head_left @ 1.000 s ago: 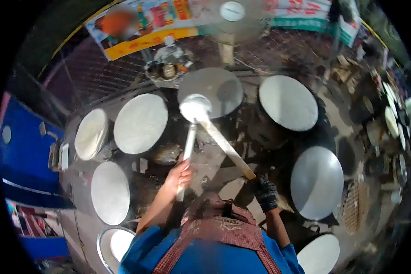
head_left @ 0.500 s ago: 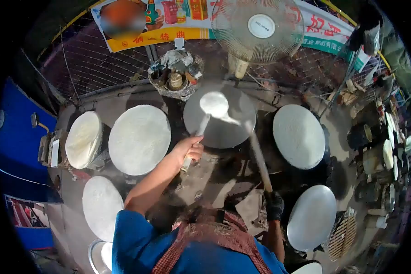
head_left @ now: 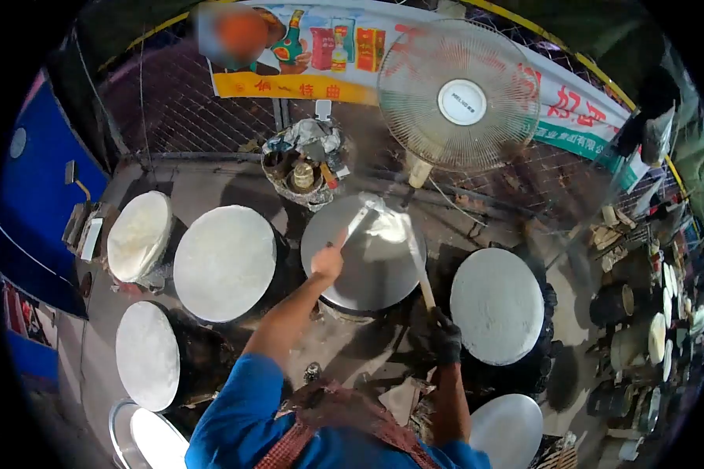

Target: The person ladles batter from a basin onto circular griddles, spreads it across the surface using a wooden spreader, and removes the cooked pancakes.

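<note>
My bare left hand [head_left: 327,263] is closed round the handle of a ladle [head_left: 355,224], whose head is at the upper part of the round grey griddle [head_left: 352,273]. White batter [head_left: 388,227] lies on the griddle beside the ladle head. My right hand [head_left: 444,339], in a dark glove, grips the lower end of a long wooden spreader [head_left: 421,270]. The far end of the spreader touches the batter from the right.
Round griddles with white sheets stand left [head_left: 225,263] and right [head_left: 497,306]. A stack of thin flatbreads [head_left: 140,236] is at the far left. Behind the middle griddle are a cluttered stand [head_left: 303,177] and a fan [head_left: 459,95]. A metal basin [head_left: 120,439] is at the lower left.
My left hand has moved forward, and the ladle has tipped; batter now lies on the griddle. The spreader's end has come to the batter. The view has shifted.
</note>
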### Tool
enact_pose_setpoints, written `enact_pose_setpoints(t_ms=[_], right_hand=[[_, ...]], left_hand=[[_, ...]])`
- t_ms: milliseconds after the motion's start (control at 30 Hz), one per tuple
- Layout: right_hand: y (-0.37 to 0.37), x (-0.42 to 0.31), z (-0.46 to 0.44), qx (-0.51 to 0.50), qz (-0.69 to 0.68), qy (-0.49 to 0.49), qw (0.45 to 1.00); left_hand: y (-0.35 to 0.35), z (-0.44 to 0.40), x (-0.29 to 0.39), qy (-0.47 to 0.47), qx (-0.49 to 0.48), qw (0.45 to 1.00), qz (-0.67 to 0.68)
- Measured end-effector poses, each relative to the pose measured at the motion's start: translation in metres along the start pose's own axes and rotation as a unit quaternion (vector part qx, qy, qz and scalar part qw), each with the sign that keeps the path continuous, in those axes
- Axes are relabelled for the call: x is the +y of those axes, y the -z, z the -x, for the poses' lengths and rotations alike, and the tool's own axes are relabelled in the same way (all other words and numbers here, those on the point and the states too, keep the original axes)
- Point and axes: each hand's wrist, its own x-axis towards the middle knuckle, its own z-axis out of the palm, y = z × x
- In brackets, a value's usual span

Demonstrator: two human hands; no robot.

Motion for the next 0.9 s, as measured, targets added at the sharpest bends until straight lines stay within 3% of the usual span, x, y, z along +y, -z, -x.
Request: enact_pose_setpoints(t_ms=[33,100,167,200,233,333,367,400,433,467,533,633,700,733,800,867,900], right_hand=[[0.002,0.020,-0.007,-0.039,-0.186,0.083,0.978],[-0.017,0.105,-0.077,0.053,-0.095,0.209,0.972],[-0.047,0.116,-0.105,0.097,-0.087,0.184,0.974],[-0.051,0.122,-0.114,0.107,0.156,0.161,0.968],[-0.052,0.129,-0.125,0.108,0.389,0.129,0.906],[-0.054,0.141,-0.130,0.094,0.435,0.236,0.864],[-0.067,0.094,-0.098,0.121,0.200,0.177,0.956],[-0.080,0.063,-0.081,0.140,-0.047,0.110,0.983],[-0.094,0.068,-0.091,0.084,-0.168,0.083,0.979],[-0.114,0.075,-0.106,0.078,-0.162,0.082,0.980],[-0.142,0.072,-0.134,0.088,-0.078,0.096,0.988],[-0.098,0.033,-0.138,-0.012,-0.162,0.027,0.986],[-0.083,0.035,-0.127,-0.020,-0.165,0.020,0.986],[-0.087,0.045,-0.121,0.000,-0.149,0.033,0.988],[-0.124,0.074,-0.123,0.069,-0.081,0.076,0.991],[-0.145,0.082,-0.123,0.113,-0.048,0.094,0.988],[-0.132,0.070,-0.111,0.082,-0.099,0.076,0.989]], left_hand=[[0.000,-0.005,-0.007,-0.024,0.022,0.999,-0.007],[-0.006,-0.013,-0.017,-0.074,0.065,0.995,-0.021],[-0.006,-0.020,-0.009,-0.061,0.065,0.996,0.019],[-0.006,-0.021,-0.007,-0.055,0.061,0.996,0.037],[-0.006,-0.023,-0.007,-0.047,0.076,0.992,0.089],[0.024,-0.033,-0.015,-0.054,0.141,0.945,0.291],[0.033,-0.031,-0.024,-0.080,0.148,0.924,0.344],[0.042,-0.028,-0.035,-0.104,0.156,0.898,0.397],[0.053,-0.018,-0.047,-0.105,0.125,0.893,0.420],[0.050,-0.007,-0.062,-0.124,0.122,0.893,0.414],[0.021,0.020,-0.105,-0.054,0.024,0.911,0.408],[0.023,0.094,-0.140,0.057,-0.093,0.927,0.359],[0.025,0.140,-0.164,0.052,-0.073,0.946,0.313],[0.011,0.155,-0.178,-0.034,0.009,0.953,0.299],[-0.017,0.168,-0.206,0.010,-0.037,0.913,0.407],[0.014,0.178,-0.185,0.130,-0.113,0.887,0.429],[0.030,0.184,-0.174,0.191,-0.147,0.868,0.434]])
